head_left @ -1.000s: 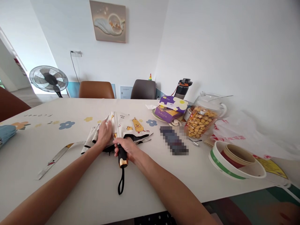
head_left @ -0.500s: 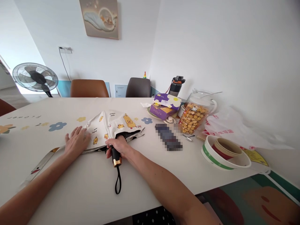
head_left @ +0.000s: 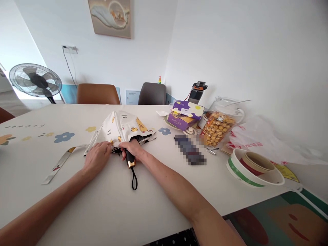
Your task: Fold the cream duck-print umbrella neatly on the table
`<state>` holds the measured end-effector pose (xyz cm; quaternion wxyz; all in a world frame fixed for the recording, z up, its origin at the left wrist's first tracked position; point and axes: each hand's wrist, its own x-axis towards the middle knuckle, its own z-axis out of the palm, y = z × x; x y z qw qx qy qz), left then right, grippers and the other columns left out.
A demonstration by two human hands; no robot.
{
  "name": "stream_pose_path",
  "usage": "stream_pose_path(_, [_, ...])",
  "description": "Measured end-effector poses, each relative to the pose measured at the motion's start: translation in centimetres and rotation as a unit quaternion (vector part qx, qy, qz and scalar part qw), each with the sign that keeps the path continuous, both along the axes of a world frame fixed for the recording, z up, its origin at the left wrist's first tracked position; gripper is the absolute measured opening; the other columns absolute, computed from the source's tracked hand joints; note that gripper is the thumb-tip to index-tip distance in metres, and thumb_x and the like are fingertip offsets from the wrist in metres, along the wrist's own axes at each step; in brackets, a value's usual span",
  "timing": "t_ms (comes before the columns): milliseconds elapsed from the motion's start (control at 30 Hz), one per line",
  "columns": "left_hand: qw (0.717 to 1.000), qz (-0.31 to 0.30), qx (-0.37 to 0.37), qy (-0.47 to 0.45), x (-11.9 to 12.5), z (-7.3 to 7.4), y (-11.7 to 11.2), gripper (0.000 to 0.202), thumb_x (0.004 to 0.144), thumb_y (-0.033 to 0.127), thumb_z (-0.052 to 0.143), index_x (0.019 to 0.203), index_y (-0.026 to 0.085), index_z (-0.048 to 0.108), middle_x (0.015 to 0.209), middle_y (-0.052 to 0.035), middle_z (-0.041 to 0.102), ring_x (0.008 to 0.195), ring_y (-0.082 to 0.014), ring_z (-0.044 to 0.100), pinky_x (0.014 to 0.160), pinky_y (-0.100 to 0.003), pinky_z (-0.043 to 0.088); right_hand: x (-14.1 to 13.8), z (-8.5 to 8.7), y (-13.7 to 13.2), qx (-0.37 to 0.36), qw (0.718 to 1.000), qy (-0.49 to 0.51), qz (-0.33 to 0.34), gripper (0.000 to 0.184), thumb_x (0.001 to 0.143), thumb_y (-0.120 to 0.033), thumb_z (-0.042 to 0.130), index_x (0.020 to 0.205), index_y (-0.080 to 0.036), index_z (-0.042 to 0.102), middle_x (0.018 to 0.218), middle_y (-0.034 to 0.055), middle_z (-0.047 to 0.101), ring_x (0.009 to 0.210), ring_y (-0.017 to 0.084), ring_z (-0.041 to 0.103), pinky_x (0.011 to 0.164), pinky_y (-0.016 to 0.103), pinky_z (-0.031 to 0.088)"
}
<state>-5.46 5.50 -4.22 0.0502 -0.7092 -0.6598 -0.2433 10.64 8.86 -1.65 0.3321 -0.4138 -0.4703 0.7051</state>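
A folded white umbrella (head_left: 120, 128) printed with yellow ducks lies on the white table (head_left: 107, 205). My right hand (head_left: 133, 149) is wrapped round its black handle (head_left: 130, 160), whose gold end and black wrist loop (head_left: 133, 179) point toward me. My left hand (head_left: 97, 158) rests beside it on the lower edge of the canopy, fingers curled on the fabric near the ribs. A loose fabric strap (head_left: 60, 163) trails left from the umbrella across the table.
To the right lie a blurred dark object (head_left: 190, 153), a jar of snacks (head_left: 217, 125), a purple box (head_left: 185, 114), a dark bottle (head_left: 196, 92), rolls of tape (head_left: 253, 168) and a plastic bag (head_left: 258, 140). Two chairs (head_left: 97, 94) and a fan (head_left: 36, 81) stand behind the table.
My left hand moved right from the flat canopy to its edge by the handle. The umbrella was drawn a little farther from me, canopy bunched up more.
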Motion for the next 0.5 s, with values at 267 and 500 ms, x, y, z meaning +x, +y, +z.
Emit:
stream_pose_path(267, [0.978,-0.134,0.155,-0.042,5.2,5.1,2.0,0.025,0.085,0.024,0.037,0.099,0.019,0.057,0.111,-0.006,0.06,0.108,-0.0209,0.049,0.091,-0.035,0.038,0.0,-1.5,0.5,0.034,0.992,0.109,-0.046,0.013,0.067,-0.022,0.06,0.067,-0.015,0.049,0.044,-0.0039,0.046,0.036,0.012,0.046,0.038,0.027,0.047])
stream_pose_path(500, [0.972,-0.182,-0.018,0.145,11.9,6.7,5.4,0.024,0.073,0.021,0.051,0.096,0.018,0.058,0.108,-0.0084,0.059,0.106,-0.024,0.046,0.092,-0.038,0.031,0.9,-1.4,0.3,0.057,0.981,0.181,-0.03,0.015,0.083,-0.031,0.045,0.096,-0.023,0.047,0.068,-0.0019,0.056,0.049,0.013,0.053,0.044,0.025,0.046])
